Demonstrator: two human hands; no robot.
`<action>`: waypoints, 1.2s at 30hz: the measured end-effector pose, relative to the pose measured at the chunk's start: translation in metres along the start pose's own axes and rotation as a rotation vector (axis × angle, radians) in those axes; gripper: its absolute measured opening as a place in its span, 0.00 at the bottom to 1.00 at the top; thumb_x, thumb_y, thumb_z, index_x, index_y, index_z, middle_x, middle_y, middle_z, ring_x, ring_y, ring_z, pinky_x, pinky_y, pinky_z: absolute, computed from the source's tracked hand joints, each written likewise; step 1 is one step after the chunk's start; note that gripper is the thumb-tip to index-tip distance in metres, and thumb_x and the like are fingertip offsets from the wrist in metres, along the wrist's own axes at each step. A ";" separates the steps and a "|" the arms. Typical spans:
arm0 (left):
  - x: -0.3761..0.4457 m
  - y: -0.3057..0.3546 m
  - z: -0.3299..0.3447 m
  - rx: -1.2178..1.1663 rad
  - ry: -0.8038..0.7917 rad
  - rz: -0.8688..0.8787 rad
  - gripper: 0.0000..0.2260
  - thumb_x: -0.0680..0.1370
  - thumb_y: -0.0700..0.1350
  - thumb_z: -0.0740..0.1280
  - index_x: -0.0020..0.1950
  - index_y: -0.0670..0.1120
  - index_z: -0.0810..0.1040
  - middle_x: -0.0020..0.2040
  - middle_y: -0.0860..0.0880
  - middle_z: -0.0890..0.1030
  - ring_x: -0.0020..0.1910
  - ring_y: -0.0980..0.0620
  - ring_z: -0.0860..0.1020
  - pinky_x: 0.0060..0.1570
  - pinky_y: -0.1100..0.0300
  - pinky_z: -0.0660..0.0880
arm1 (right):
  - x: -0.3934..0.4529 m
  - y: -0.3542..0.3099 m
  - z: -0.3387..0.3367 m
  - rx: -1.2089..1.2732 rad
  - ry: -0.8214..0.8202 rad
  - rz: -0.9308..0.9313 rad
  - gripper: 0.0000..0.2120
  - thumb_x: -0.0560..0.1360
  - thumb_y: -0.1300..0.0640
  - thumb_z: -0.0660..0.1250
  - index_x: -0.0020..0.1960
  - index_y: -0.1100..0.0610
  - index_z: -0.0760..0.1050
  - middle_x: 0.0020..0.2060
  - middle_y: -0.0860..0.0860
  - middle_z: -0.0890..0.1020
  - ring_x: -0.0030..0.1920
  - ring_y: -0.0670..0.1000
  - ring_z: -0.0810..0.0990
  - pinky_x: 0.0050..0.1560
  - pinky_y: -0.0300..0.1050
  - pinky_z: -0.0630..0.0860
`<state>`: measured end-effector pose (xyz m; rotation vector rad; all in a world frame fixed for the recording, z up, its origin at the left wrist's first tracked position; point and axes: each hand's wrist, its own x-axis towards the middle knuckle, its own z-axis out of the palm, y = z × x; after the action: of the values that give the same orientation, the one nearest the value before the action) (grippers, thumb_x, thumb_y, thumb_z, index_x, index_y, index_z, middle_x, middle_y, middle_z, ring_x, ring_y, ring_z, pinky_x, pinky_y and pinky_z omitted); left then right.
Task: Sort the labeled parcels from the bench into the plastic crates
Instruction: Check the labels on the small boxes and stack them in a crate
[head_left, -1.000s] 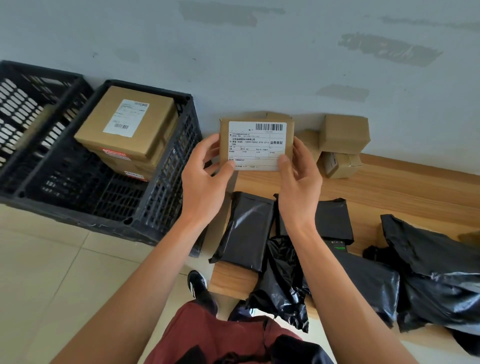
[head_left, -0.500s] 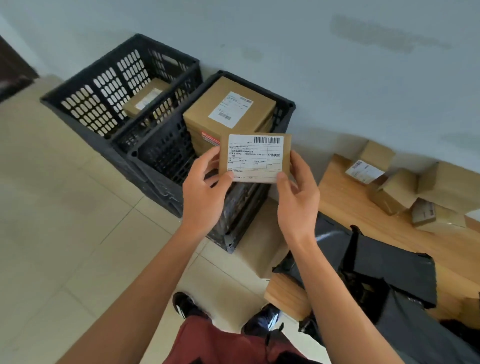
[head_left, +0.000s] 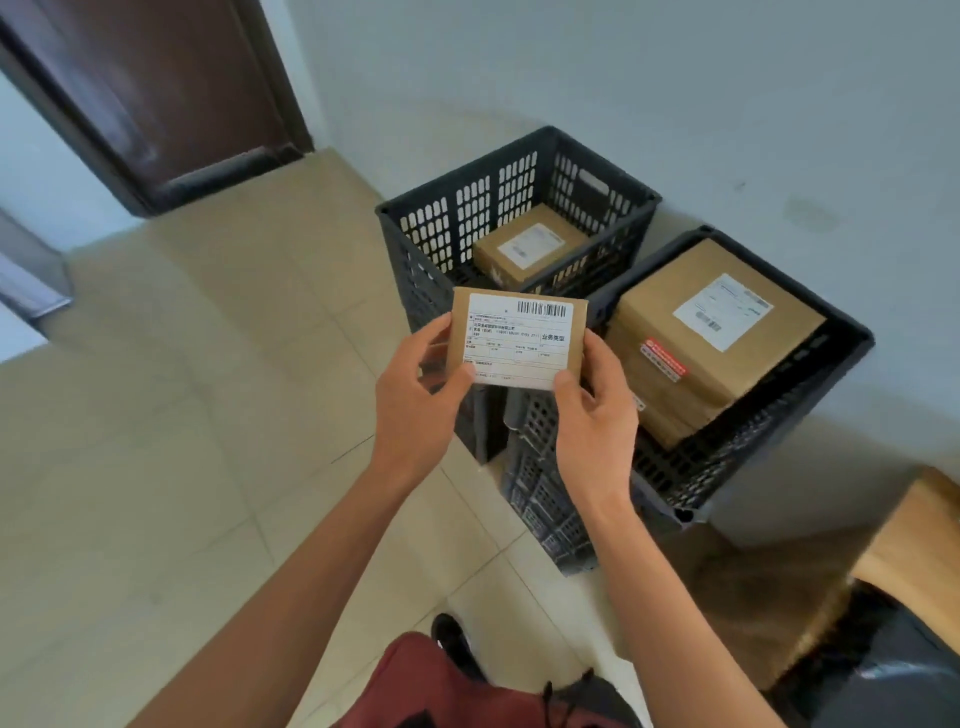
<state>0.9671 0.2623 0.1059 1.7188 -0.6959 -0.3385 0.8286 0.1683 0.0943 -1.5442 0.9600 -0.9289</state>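
- At frame centre I see my left hand (head_left: 415, 410) and right hand (head_left: 597, 421) pinching a small labeled parcel (head_left: 519, 338) by its lower corners, label facing me.
- It is held above the floor, in front of two black crates: the far crate (head_left: 441, 234) holds one box (head_left: 530, 249), the near crate (head_left: 753, 441) stacked boxes (head_left: 711, 338).
- The table (head_left: 919, 545) edge shows at lower right.

Two bare forearms reached forward, left hand (head_left: 415, 387) and right hand (head_left: 592, 410) raised side by side, fingers curled, thumbs pressed forward in a pinch
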 end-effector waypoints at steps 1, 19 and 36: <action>0.005 -0.003 -0.010 0.001 0.015 -0.005 0.23 0.80 0.36 0.71 0.73 0.51 0.75 0.65 0.55 0.81 0.62 0.61 0.79 0.56 0.65 0.80 | 0.002 -0.001 0.012 -0.008 -0.023 -0.002 0.23 0.84 0.62 0.64 0.77 0.49 0.70 0.66 0.38 0.79 0.66 0.36 0.76 0.63 0.36 0.78; 0.204 -0.062 -0.023 0.171 -0.005 0.041 0.24 0.80 0.38 0.71 0.75 0.50 0.75 0.67 0.55 0.80 0.64 0.57 0.79 0.57 0.65 0.79 | 0.164 0.029 0.138 -0.068 -0.129 0.072 0.33 0.81 0.61 0.69 0.82 0.48 0.61 0.66 0.31 0.74 0.69 0.37 0.73 0.64 0.29 0.73; 0.393 -0.071 0.055 0.147 -0.255 0.044 0.22 0.80 0.37 0.71 0.73 0.50 0.76 0.67 0.55 0.80 0.65 0.61 0.78 0.60 0.68 0.77 | 0.318 0.041 0.162 -0.079 0.009 0.204 0.33 0.83 0.63 0.66 0.82 0.45 0.57 0.60 0.26 0.72 0.59 0.23 0.73 0.58 0.21 0.69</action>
<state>1.2614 -0.0110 0.0773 1.8136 -0.9626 -0.4917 1.0931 -0.0711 0.0551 -1.4766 1.1491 -0.7624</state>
